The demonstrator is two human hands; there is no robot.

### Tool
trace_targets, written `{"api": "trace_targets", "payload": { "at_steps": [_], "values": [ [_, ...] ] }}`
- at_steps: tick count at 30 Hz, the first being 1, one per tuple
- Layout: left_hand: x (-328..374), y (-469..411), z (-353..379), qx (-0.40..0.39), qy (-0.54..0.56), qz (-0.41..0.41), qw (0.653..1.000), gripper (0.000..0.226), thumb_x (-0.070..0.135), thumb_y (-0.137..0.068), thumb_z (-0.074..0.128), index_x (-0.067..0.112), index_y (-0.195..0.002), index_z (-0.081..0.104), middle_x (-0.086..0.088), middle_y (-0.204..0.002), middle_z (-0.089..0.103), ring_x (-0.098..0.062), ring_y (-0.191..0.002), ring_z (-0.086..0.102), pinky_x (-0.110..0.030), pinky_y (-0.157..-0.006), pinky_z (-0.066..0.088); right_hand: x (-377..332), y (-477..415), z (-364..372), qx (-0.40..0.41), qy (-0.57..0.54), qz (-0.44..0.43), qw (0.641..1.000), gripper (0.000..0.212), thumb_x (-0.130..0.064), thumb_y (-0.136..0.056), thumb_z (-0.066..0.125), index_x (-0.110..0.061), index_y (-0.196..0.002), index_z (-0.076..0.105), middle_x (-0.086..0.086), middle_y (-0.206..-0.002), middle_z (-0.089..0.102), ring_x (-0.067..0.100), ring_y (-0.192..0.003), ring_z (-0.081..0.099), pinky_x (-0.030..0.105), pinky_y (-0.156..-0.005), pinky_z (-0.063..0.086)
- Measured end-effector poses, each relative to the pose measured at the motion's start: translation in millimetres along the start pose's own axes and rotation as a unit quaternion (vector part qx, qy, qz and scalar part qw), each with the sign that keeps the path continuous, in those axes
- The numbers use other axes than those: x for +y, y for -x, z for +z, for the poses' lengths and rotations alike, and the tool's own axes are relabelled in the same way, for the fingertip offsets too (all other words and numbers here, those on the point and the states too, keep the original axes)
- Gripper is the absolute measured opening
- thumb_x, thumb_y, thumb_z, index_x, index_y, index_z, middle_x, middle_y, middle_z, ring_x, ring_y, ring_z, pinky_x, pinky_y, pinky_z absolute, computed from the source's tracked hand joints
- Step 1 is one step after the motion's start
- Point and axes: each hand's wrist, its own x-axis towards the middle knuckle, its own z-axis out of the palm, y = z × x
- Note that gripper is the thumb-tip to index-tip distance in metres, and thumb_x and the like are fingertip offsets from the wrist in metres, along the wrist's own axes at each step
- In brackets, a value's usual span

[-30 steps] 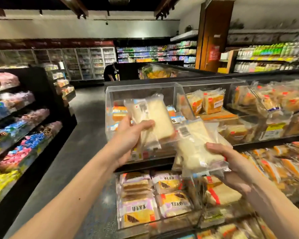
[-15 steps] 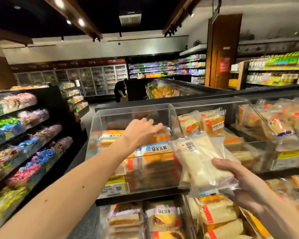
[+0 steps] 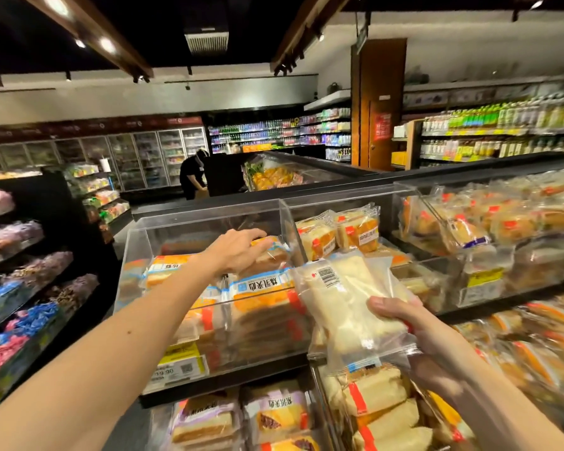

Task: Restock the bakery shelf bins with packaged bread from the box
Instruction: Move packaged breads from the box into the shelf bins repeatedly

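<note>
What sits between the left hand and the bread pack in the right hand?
Head view: orange-labelled packs in the clear bin, beside the bread pack.

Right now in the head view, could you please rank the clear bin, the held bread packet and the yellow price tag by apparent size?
1. clear bin
2. bread packet in the right hand, which is nearer the camera and so looks enlarged
3. yellow price tag
</note>
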Motion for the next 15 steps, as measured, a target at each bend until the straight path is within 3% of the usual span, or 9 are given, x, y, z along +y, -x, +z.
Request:
{"api": "trace_targets", "payload": {
  "at_steps": [3, 5, 7, 9, 10, 13, 15],
  "values": [
    [9, 29, -25, 0.059, 0.070, 0.075, 0.993, 0.051, 0.008, -0.091, 0.055, 0.023, -0.140, 0.052, -0.004, -0.133, 0.064, -0.020, -0.125, 0.058, -0.034, -0.105, 0.044, 1, 0, 6, 0.019, -0.012, 0.000, 1.000, 0.050, -0.004, -0.064, 0.072, -0.012, -0.113, 0.061, 0.017, -0.086, 0.075, 0.029, -0.067, 0.074, 0.039, -0.052, 0.061],
    [25, 61, -42, 0.101, 0.141, 0.176, 0.969, 0.064, 0.005, -0.078, 0.058, 0.026, -0.138, 0.052, 0.002, -0.135, 0.061, -0.013, -0.127, 0.056, -0.034, -0.108, 0.044, 0, -2, 12, 0.024, -0.029, 0.005, 0.999, 0.054, -0.006, -0.065, 0.072, -0.009, -0.117, 0.061, 0.019, -0.094, 0.075, 0.030, -0.073, 0.075, 0.039, -0.054, 0.062],
    [46, 95, -52, 0.081, 0.144, 0.291, 0.942, 0.078, 0.011, -0.071, 0.064, 0.030, -0.144, 0.046, 0.005, -0.144, 0.050, -0.010, -0.135, 0.044, -0.028, -0.114, 0.035, -2, -6, 19, 0.024, -0.039, 0.008, 0.999, 0.078, -0.008, -0.052, 0.089, -0.008, -0.124, 0.060, 0.022, -0.109, 0.073, 0.034, -0.085, 0.074, 0.041, -0.058, 0.062],
    [58, 121, -56, 0.052, 0.067, 0.375, 0.923, 0.093, 0.015, -0.066, 0.070, 0.031, -0.150, 0.035, 0.000, -0.154, 0.038, -0.015, -0.145, 0.030, -0.028, -0.120, 0.024, 1, -12, 29, 0.023, -0.043, 0.008, 0.999, 0.103, -0.011, -0.030, 0.101, -0.007, -0.125, 0.062, 0.022, -0.114, 0.071, 0.035, -0.091, 0.073, 0.042, -0.063, 0.062],
    [59, 127, -56, 0.063, 0.000, 0.403, 0.913, 0.100, 0.017, -0.063, 0.072, 0.032, -0.152, 0.028, -0.003, -0.158, 0.033, -0.019, -0.148, 0.025, -0.036, -0.121, 0.020, 3, -14, 34, 0.018, -0.045, 0.008, 0.999, 0.100, -0.012, -0.030, 0.100, -0.007, -0.123, 0.063, 0.021, -0.111, 0.072, 0.034, -0.089, 0.074, 0.042, -0.064, 0.062],
    [47, 134, -52, 0.139, -0.198, 0.418, 0.875, 0.116, 0.025, -0.056, 0.078, 0.030, -0.154, 0.017, -0.006, -0.158, 0.036, -0.026, -0.149, 0.025, -0.057, -0.117, 0.013, 11, -19, 48, 0.023, -0.050, 0.010, 0.998, 0.062, -0.015, -0.059, 0.085, -0.007, -0.118, 0.067, 0.019, -0.102, 0.074, 0.031, -0.083, 0.073, 0.043, -0.068, 0.062],
    [32, 139, -49, 0.144, -0.200, 0.418, 0.874, 0.109, 0.024, -0.059, 0.081, 0.029, -0.152, 0.024, -0.004, -0.153, 0.044, -0.025, -0.144, 0.036, -0.062, -0.116, 0.021, 18, -22, 53, 0.023, -0.061, 0.012, 0.998, 0.066, -0.023, -0.061, 0.087, -0.008, -0.122, 0.067, 0.019, -0.111, 0.073, 0.032, -0.092, 0.072, 0.045, -0.076, 0.059]
  ]
}}
